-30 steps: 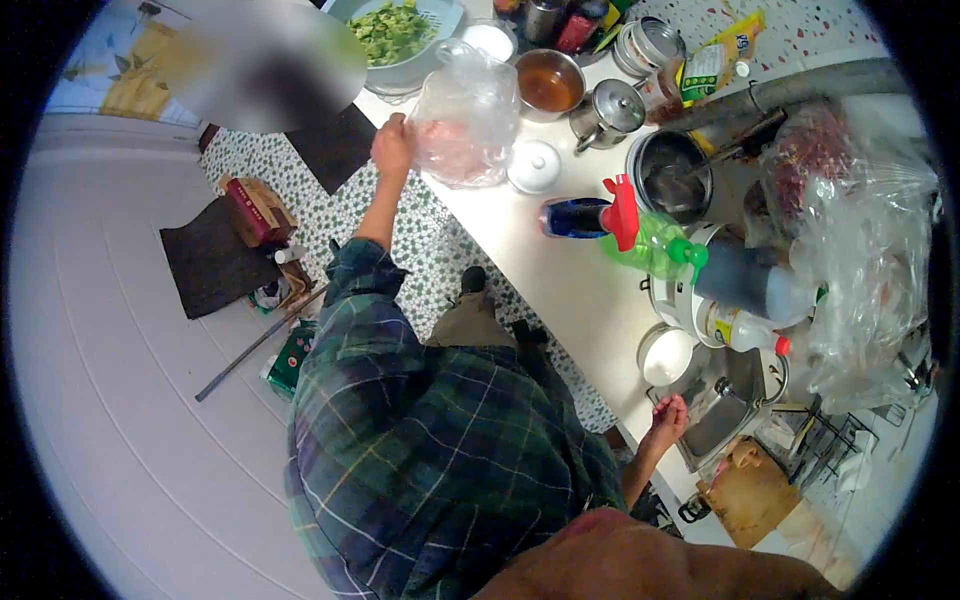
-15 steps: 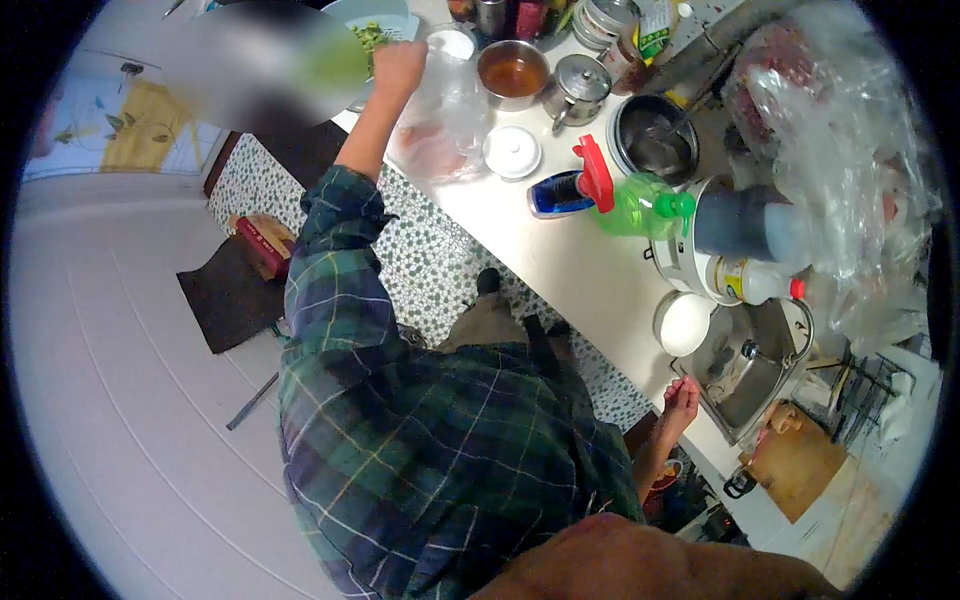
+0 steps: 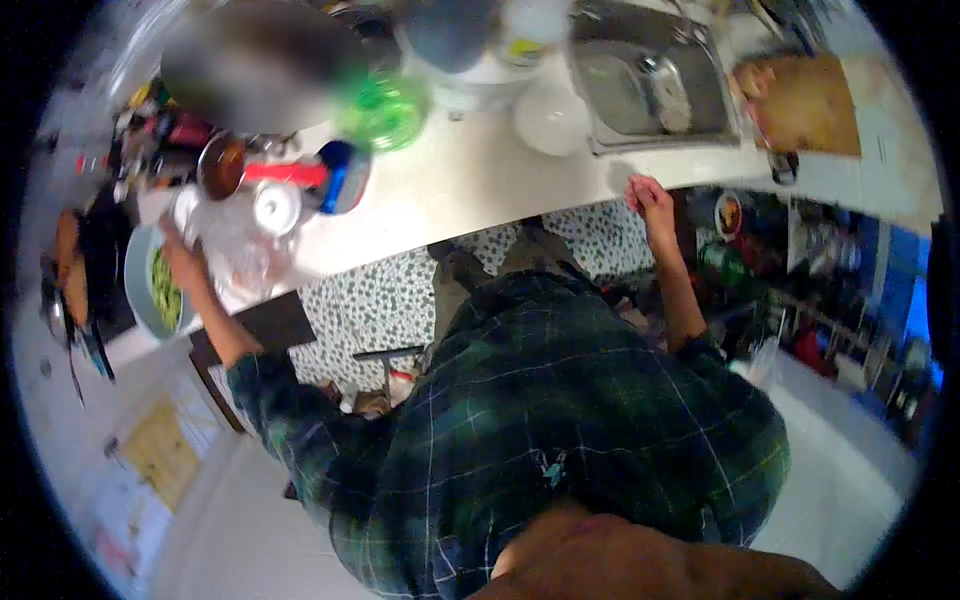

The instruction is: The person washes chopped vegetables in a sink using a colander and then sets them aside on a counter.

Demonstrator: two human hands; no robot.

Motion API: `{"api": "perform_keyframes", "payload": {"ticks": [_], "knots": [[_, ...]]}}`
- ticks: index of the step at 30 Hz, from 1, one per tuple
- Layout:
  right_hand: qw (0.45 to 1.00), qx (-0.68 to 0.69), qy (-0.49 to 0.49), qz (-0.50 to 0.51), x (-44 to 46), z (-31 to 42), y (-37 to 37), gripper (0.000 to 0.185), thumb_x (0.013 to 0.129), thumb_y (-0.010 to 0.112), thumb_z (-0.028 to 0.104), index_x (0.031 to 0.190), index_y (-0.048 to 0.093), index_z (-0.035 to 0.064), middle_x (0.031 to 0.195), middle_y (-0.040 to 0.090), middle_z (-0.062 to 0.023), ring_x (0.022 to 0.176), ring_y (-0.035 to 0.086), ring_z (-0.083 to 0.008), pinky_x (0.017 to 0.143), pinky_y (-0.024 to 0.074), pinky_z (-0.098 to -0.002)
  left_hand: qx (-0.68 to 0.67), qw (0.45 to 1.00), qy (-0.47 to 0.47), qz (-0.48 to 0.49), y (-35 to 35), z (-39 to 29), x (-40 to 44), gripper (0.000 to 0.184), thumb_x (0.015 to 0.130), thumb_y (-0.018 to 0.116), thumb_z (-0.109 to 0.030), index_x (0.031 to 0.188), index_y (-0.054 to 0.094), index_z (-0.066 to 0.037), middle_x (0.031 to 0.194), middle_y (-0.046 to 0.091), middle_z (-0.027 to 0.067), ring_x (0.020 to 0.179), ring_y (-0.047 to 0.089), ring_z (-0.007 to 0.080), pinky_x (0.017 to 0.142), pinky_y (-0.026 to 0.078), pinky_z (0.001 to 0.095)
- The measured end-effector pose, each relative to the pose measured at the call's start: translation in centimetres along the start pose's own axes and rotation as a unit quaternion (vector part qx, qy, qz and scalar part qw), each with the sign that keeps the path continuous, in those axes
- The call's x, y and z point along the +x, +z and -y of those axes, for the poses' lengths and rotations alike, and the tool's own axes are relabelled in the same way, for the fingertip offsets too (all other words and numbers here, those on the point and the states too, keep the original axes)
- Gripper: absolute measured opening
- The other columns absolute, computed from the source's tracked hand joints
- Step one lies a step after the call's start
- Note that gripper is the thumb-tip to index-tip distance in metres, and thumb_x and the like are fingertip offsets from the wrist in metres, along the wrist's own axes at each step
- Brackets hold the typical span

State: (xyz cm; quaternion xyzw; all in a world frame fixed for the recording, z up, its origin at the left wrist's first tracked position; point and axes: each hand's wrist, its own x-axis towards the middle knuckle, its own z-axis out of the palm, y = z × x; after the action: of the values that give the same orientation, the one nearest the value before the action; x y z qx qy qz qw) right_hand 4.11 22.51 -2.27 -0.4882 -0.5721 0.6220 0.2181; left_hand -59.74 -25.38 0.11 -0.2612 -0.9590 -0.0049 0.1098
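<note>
On the left of the head view, a pale blue bowl (image 3: 142,285) holds chopped green vegetables (image 3: 166,285). My left hand (image 3: 182,262) is closed at the bowl's right rim, its fingers partly blurred. Beside that hand lies a clear plastic bag (image 3: 240,245) with something pinkish in it. My right hand (image 3: 650,194) hangs by the counter's front edge, below the sink, with its fingers curled together. I see nothing in it.
A white lid (image 3: 277,208), a pan of reddish-brown liquid (image 3: 221,167) and a blue bottle with a red top (image 3: 344,178) stand on the counter (image 3: 440,195). A white bowl (image 3: 552,120) stands by the sink (image 3: 660,145). A cutting board (image 3: 810,105) lies farther right.
The view has swung right and turned, so the counter now runs across the top. My left hand stays at the bowl's rim, and my right hand stays near the sink with fingers curled.
</note>
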Motion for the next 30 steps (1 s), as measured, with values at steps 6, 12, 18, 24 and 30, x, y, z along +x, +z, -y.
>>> {"api": "perform_keyframes", "payload": {"ticks": [6, 12, 18, 24, 30], "knots": [[0.998, -0.063, -0.009, -0.011, 6.6, 0.1, -6.5, 0.025, 0.089, 0.05, 0.023, 0.097, 0.058, -0.0002, 0.068, 0.053, -0.0003, 0.06, 0.047, -0.0068, 0.053, 0.0379, -0.0201, -0.017, 0.982, -0.142, -0.122, -6.4, -7.2, -7.1, 0.034, 0.077, 0.062, -0.037, 0.07, 0.056, -0.005, 0.058, 0.055, 0.0119, 0.053, 0.049, 0.0313, 0.052, 0.039, 0.0402], [0.901, -0.275, -0.334, 0.024, 25.0, -5.2, -11.8, 0.023, 0.083, 0.046, 0.008, 0.104, 0.055, 0.0034, 0.075, 0.058, -0.0087, 0.068, 0.057, -0.0225, 0.063, 0.0463, -0.0331, -0.138, 0.983, -0.1, -0.068, -6.1, -22.4, -17.4, 0.042, 0.089, 0.043, -0.033, 0.07, 0.062, -0.002, 0.064, 0.062, 0.0132, 0.057, 0.058, 0.028, 0.054, 0.043, 0.0392], [0.823, -0.488, -0.267, 0.114, 39.0, -10.6, -13.0, 0.033, 0.077, 0.047, 0.005, 0.108, 0.057, 0.0126, 0.092, 0.062, -0.0115, 0.082, 0.057, -0.0269, 0.074, 0.0464, -0.0353, -0.436, 0.88, -0.129, 0.138, -4.4, -41.3, -27.4, 0.029, 0.091, 0.04, -0.021, 0.079, 0.057, 0.001, 0.059, 0.05, 0.0054, 0.058, 0.047, 0.0141, 0.055, 0.04, 0.0312], [0.789, -0.435, -0.418, -0.119, 49.8, -21.8, -6.6, 0.026, 0.078, 0.052, 0.02, 0.101, 0.057, 0.0081, 0.084, 0.061, -0.0128, 0.078, 0.058, -0.03, 0.069, 0.0473, -0.0383, -0.303, 0.907, -0.151, 0.25, -10.7, -57.1, -27.9, 0.036, 0.093, 0.04, -0.027, 0.079, 0.058, 0.001, 0.052, 0.044, 0.0049, 0.046, 0.041, 0.011, 0.045, 0.033, 0.0264], [0.933, 0.194, -0.047, 0.299, 44.9, -22.1, -3.9, 0.019, 0.076, 0.059, 0.013, 0.093, 0.059, 0.0032, 0.081, 0.059, -0.0002, 0.072, 0.054, -0.014, 0.063, 0.0453, -0.0285, -0.391, 0.846, -0.227, 0.282, -11.8, -63.3, -26.1, 0.04, 0.092, 0.041, -0.033, 0.083, 0.06, 0.002, 0.055, 0.048, 0.001, 0.052, 0.044, 0.0081, 0.047, 0.034, 0.0237]]}}
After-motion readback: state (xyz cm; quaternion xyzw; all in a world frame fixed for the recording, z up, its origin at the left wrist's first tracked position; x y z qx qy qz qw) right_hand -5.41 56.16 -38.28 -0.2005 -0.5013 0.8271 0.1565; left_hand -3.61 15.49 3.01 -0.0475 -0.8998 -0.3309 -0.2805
